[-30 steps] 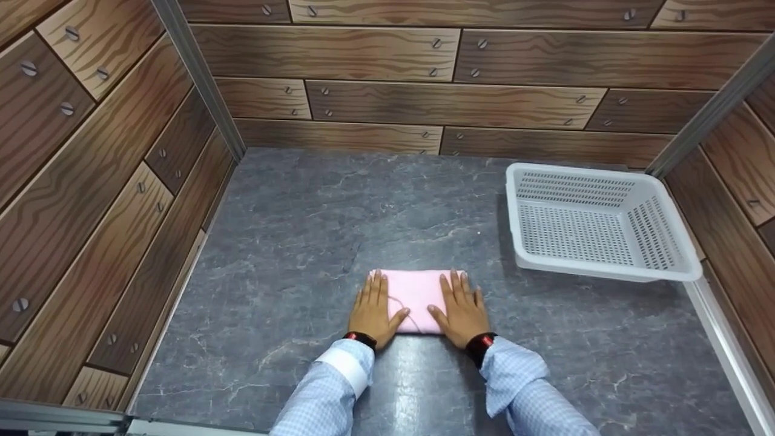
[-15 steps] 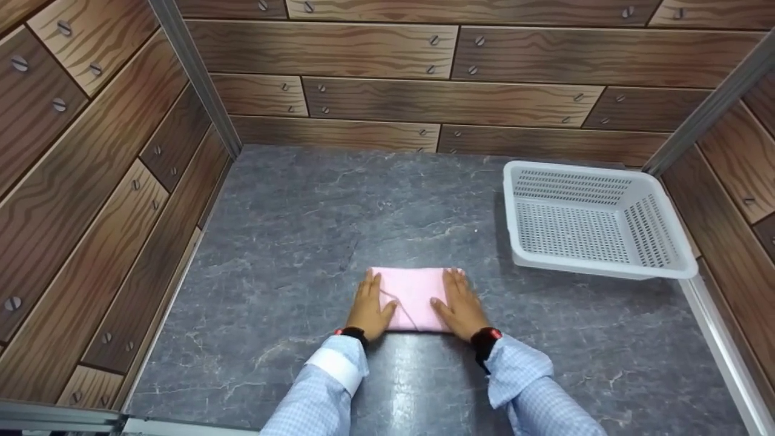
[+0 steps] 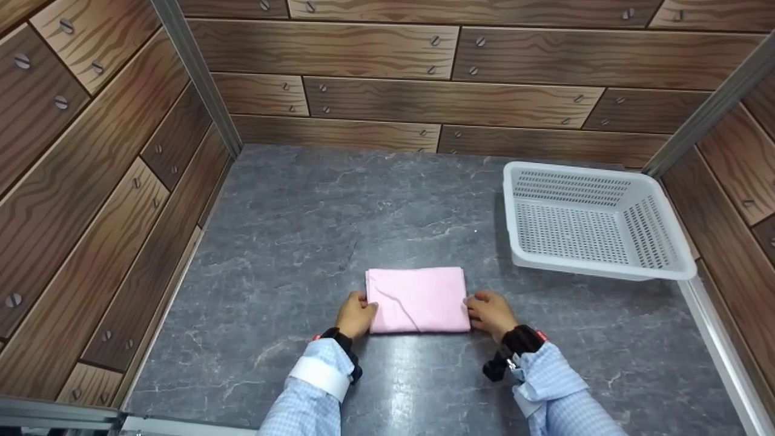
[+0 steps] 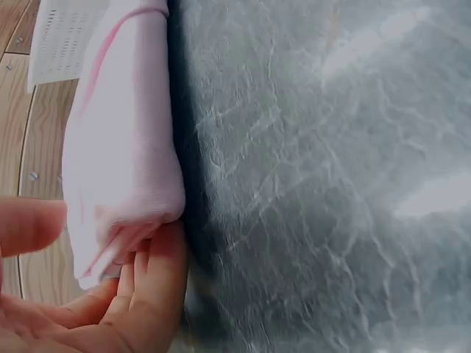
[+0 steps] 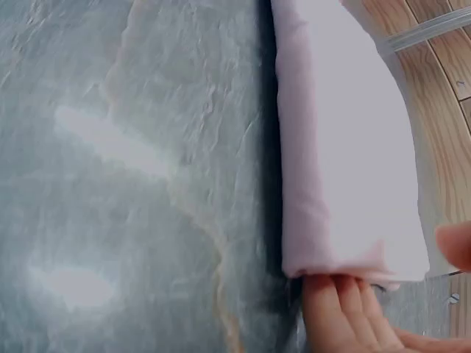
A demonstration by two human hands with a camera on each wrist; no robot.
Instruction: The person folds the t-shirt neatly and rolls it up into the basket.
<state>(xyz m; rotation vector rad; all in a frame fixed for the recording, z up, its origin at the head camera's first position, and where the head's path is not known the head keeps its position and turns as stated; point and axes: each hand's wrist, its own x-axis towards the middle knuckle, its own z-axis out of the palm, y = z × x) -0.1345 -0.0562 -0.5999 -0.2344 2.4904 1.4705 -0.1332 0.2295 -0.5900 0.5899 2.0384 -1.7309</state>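
Observation:
A pink cloth (image 3: 419,300), folded into a flat rectangle, lies on the dark marbled tabletop. At its left edge is my left hand (image 3: 356,316). In the left wrist view the fingers (image 4: 158,276) reach under the cloth's end, with the thumb raised beside its upper face. My right hand (image 3: 493,315) is at the opposite edge. Its fingers (image 5: 342,312) tuck beneath the folded layers in the right wrist view, while the thumb (image 5: 455,246) stands apart from the cloth. A loose diagonal fold line crosses the left part of the upper face.
A white perforated plastic basket (image 3: 599,224) stands at the back right of the tabletop (image 3: 339,200). Wood-print panels (image 3: 375,51) wall in the back and both sides, with metal posts at the corners.
Both hands, earlier spread flat on top of the pink cloth, have slid outward to its left and right edges, with fingers now under its ends. The cloth stays in place.

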